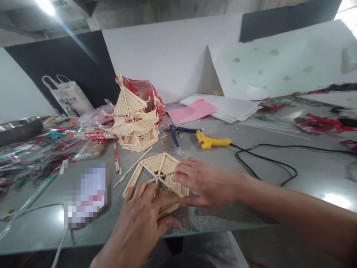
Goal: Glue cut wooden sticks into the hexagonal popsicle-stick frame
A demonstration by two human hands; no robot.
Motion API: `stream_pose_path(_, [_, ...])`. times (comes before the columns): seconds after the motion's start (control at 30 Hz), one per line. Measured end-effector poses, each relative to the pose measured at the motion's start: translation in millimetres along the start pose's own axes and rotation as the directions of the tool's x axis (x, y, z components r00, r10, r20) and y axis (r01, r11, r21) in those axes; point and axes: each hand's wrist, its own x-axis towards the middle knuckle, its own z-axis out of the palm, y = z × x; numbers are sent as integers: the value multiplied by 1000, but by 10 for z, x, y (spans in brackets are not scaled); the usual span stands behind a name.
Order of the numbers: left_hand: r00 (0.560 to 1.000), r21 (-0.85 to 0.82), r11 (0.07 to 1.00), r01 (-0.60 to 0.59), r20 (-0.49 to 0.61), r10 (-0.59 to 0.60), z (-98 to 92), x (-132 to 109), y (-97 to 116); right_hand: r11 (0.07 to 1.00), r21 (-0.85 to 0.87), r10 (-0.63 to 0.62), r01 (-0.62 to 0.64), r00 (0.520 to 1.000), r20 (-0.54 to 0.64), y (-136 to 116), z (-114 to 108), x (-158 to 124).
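Observation:
A hexagonal panel of thin wooden sticks (153,163) lies on the table near its front edge. Sticks run from its hub to the corners; some wedges are filled with rows of sticks, others show gaps. My left hand (142,216) grips its near left side, fingers curled over the sticks and thumb at the front edge. On the right side, my right hand (202,182) has its fingertips on top and its thumb low by the near right edge. Behind the panel stands a tiered stick pagoda (134,119) with a pointed roof. Loose sticks (132,167) lie left of the panel.
A yellow glue gun (213,141) with a black cord (267,145) lies behind my right hand, beside blue-handled pliers (175,134). Pink paper (192,110) and white sheets lie farther back. A blurred-out phone-like object (90,193) and cluttered packets are on the left.

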Motion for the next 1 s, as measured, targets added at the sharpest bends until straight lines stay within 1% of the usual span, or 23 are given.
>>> stream_pose_path(0.2, [1000, 16, 1000, 13, 18, -13, 35, -46, 13, 1000, -14, 15, -15, 1000, 9, 40, -9, -2])
stream_pose_path(0.27, [1000, 16, 1000, 8, -10, -8, 55, -67, -6, 1000, -1, 31, -31, 999, 8, 48, -4, -2])
stream_pose_path(0.33, [998, 29, 1000, -7, -64, 9, 80, -99, -35, 994, 12, 108, -107, 994, -7, 68, 7, -4])
stream_pose_path(0.37, [996, 40, 999, -15, -91, 19, 94, -121, -50, 984, 14, 180, -179, 984, -15, 84, 14, -4])
stream_pose_path(0.4, [993, 54, 998, -15, -119, 21, 110, -146, -65, 962, 17, 272, -271, 962, -18, 104, 23, -2])
stream_pose_path(0.43, [990, 68, 998, -4, -141, 14, 127, -171, -76, 930, 22, 368, -368, 930, -13, 125, 32, 2])
stream_pose_path(0.5, [985, 91, 995, 28, -174, -12, 167, -217, -84, 849, 48, 525, -526, 850, 34, 170, 53, 16])
stream_pose_path(0.57, [978, 109, 993, 37, -210, -13, 213, -246, -71, 777, 95, 614, -622, 782, 108, 209, 75, 34])
stream_pose_path(0.63, [966, 134, 990, 32, -257, 4, 262, -254, -46, 722, 143, 658, -677, 736, 161, 236, 101, 50])
stream_pose_path(0.7, [954, 156, 987, 30, -299, 18, 308, -248, -21, 692, 186, 677, -698, 716, 169, 250, 127, 60])
stream_pose_path(0.83, [922, 162, 986, 24, -384, 40, 382, -241, 1, 671, 287, 678, -684, 722, 136, 264, 153, 63])
stream_pose_path(0.9, [901, 162, 987, 10, -430, 61, 411, -247, 0, 613, 379, 689, -693, 704, 173, 272, 150, 61])
stream_pose_path(1.0, [886, 176, 984, 5, -457, 78, 438, -261, -5, 483, 507, 690, -714, 667, 282, 291, 168, 60])
